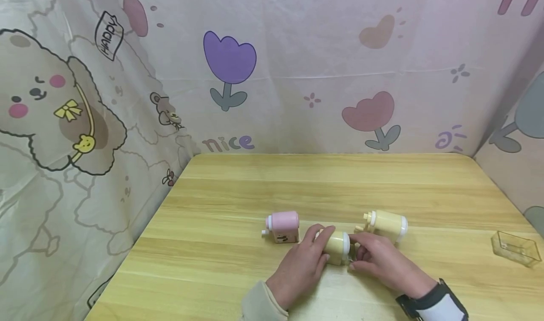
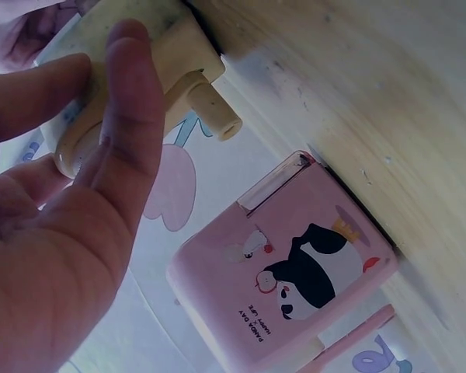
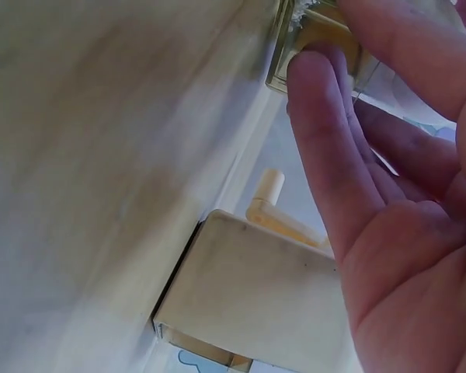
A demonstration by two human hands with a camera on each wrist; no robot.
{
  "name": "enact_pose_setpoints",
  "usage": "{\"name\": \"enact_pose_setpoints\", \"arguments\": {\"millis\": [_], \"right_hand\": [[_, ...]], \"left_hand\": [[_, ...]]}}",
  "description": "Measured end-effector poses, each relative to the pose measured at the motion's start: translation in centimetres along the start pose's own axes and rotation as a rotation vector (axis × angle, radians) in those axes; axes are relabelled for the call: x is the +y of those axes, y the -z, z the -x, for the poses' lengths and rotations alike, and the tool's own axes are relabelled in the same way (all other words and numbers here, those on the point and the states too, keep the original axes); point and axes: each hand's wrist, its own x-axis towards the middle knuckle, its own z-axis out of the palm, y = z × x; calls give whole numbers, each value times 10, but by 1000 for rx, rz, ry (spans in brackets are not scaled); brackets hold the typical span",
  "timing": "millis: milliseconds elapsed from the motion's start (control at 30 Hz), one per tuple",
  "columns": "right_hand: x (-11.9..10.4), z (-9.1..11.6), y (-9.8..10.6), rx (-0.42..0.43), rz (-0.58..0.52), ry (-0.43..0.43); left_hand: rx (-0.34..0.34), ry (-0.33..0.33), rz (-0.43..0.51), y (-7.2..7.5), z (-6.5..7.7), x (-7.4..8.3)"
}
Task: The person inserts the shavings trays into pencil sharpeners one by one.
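A yellow crank pencil sharpener [image 1: 337,244] lies between the two hands on the table. My left hand [image 1: 299,266] grips its body from the left, thumb and fingers around it. At its right end, my right hand [image 1: 382,260] pinches the clear shavings drawer [image 3: 279,74] between thumb and fingers; whitish bits show inside it in the right wrist view. The sharpener's crank handle [image 2: 215,110] sticks out beyond the left hand's fingers in the left wrist view. Part of the body is hidden by the fingers.
A pink sharpener [image 1: 285,227] with a panda picture stands left of the hands. Another yellow sharpener [image 1: 387,223] stands just behind the right hand. A separate clear yellowish drawer [image 1: 515,249] lies near the table's right edge. Patterned cloth [image 1: 289,113] hangs behind the wooden table [image 1: 238,193].
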Motion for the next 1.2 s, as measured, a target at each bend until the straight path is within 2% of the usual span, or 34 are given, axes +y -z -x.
{"name": "enact_pose_setpoints", "arguments": {"millis": [367,700,900,1200], "right_hand": [[-2,-1,-2,-3,-4,-31],[-1,-2,-4,10,8,11],[-1,-3,-3,-3,8,6],[-1,-4,-3,-37,-79,-55]], "left_hand": [[10,-4,5,-1,0,2],[7,-5,-4,0,0,3],[-8,-5,-1,2,-1,3],[-2,-20,-12,3,-1,3]]}}
